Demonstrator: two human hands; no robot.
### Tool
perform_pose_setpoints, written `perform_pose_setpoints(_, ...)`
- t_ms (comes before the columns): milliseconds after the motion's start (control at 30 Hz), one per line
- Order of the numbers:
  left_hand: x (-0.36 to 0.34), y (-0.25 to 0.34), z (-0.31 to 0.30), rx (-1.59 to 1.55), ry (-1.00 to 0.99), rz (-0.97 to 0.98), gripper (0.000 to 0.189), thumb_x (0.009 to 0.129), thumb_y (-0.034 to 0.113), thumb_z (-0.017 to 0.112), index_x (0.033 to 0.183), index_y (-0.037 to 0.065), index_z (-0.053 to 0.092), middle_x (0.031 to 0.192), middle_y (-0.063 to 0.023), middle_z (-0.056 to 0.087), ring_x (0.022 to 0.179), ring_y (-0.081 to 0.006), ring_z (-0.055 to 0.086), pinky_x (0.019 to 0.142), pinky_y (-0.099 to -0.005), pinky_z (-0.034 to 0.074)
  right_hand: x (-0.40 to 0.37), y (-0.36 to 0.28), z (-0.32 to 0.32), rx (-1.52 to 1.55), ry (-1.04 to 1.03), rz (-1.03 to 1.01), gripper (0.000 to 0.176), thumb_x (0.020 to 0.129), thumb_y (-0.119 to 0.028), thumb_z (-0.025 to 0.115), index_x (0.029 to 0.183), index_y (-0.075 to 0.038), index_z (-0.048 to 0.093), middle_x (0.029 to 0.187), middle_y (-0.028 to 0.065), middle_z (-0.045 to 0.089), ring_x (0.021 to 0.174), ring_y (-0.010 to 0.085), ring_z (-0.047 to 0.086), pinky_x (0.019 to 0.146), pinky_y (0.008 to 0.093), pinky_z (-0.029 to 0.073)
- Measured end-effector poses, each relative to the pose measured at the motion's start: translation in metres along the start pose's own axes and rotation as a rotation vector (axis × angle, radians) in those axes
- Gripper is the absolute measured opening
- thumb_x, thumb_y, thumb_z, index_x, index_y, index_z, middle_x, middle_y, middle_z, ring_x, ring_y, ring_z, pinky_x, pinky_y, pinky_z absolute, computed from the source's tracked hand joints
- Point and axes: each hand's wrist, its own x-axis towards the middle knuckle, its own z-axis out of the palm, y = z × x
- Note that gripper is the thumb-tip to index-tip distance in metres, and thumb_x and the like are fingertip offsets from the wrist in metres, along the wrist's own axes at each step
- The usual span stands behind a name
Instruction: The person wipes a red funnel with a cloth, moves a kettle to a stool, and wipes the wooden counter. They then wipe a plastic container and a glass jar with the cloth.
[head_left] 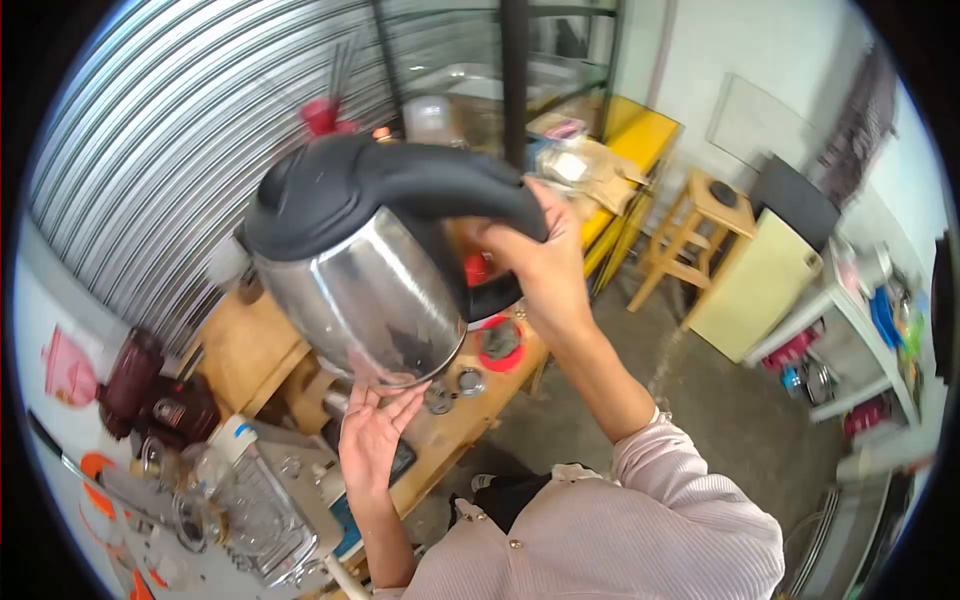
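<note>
A steel kettle (365,290) with a black lid and black handle is held up in the air, tilted, over the wooden table (455,425). My right hand (545,255) is wrapped round the kettle's handle at its right side. Beneath the kettle, my left hand (375,430) touches the bottom edge with its fingertips, the fingers spread and the palm facing up. On the table behind the kettle lie a red round dish (500,343) with something dark in it and a small metal lid (470,381).
Glass jars (240,510) and a dark red appliance (165,395) stand at the left. A yellow table (645,130) with packages is at the back. To the right are a wooden stool (700,225) and a white shelf (850,340). A black post rises behind the kettle.
</note>
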Motion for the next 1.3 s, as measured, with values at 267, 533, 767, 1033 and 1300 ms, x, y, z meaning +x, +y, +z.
perform_pose_setpoints(267,-0.006,-0.120,0.076,-0.024,-0.155,-0.423,0.056,0.078,0.007,0.043,0.130,0.001,0.020,0.126,-0.0190,0.037,0.113,-0.0450,0.041,0.098,-0.0434,0.035,-0.088,-0.081,-0.139,-0.250,0.238,-0.024,0.015,0.068,-0.001,0.065,0.080,-0.002,0.056,0.070,-0.0026,0.057,0.063,0.0020,0.048,0.056,0.0177,0.039)
perform_pose_setpoints(533,-0.030,-0.236,0.157,0.056,-0.403,-0.694,0.062,0.073,0.001,0.039,0.132,0.003,0.017,0.132,-0.0159,0.030,0.116,-0.0391,0.040,0.100,-0.0426,0.032,-0.188,-0.139,-0.263,-0.497,0.517,-0.053,0.016,0.065,0.001,0.065,0.077,-0.002,0.056,0.072,-0.0006,0.058,0.068,0.0045,0.051,0.060,0.0199,0.040)
perform_pose_setpoints(767,-0.022,-0.326,0.200,-0.138,-0.523,-0.965,0.052,0.078,-0.005,0.042,0.126,-0.003,0.023,0.124,-0.0218,0.039,0.116,-0.0346,0.041,0.101,-0.0384,0.034,-0.230,-0.172,-0.339,-0.654,0.632,-0.072,0.016,0.060,0.002,0.064,0.071,-0.002,0.054,0.069,-0.0012,0.055,0.066,0.0049,0.049,0.059,0.0200,0.039)
perform_pose_setpoints(1033,0.057,-0.408,0.239,-0.142,-0.585,-1.099,0.056,0.077,-0.007,0.042,0.127,0.001,0.018,0.124,-0.0207,0.038,0.119,-0.0336,0.037,0.104,-0.0406,0.028,-0.207,-0.162,-0.439,-0.619,0.750,-0.104,0.014,0.058,0.002,0.063,0.066,-0.003,0.052,0.065,-0.0011,0.056,0.062,0.0042,0.048,0.057,0.0193,0.039)
perform_pose_setpoints(1300,0.180,-0.504,0.273,-0.071,-0.629,-1.178,0.056,0.076,-0.007,0.047,0.124,0.004,0.020,0.117,-0.0167,0.042,0.121,-0.0314,0.037,0.101,-0.0384,0.030,-0.113,-0.141,-0.577,-0.756,0.799,-0.036,0.015,0.059,0.001,0.064,0.063,-0.005,0.051,0.061,-0.0039,0.051,0.059,0.0037,0.044,0.054,0.0192,0.035)
